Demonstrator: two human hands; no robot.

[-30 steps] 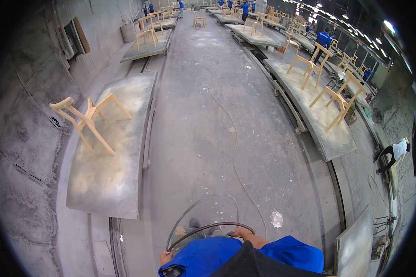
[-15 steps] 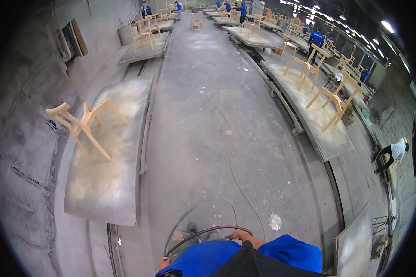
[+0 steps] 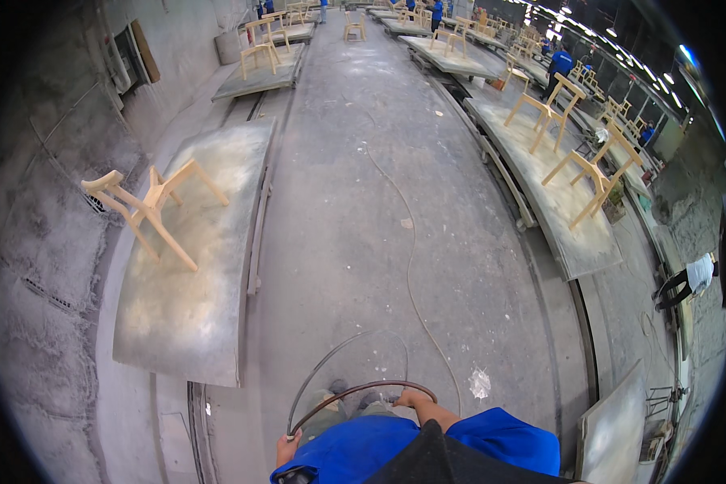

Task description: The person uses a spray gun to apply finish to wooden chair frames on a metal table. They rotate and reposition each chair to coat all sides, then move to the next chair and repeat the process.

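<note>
Evidently, the left hand (image 3: 288, 445) has its fingers around a brown hose (image 3: 355, 388); it arches before the body to the right hand (image 3: 415, 398), whose grip I cannot tell; bare floor (image 3: 347, 266) lies ahead.

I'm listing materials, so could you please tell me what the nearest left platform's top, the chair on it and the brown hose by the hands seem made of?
The platform top looks like worn sheet metal, from its grey, cloudy sheen. The chair is probably wood, smooth and unpainted, given its even pale tan. The hose, smooth-looking, seems rubber or flexible plastic, from its even bend.
</note>
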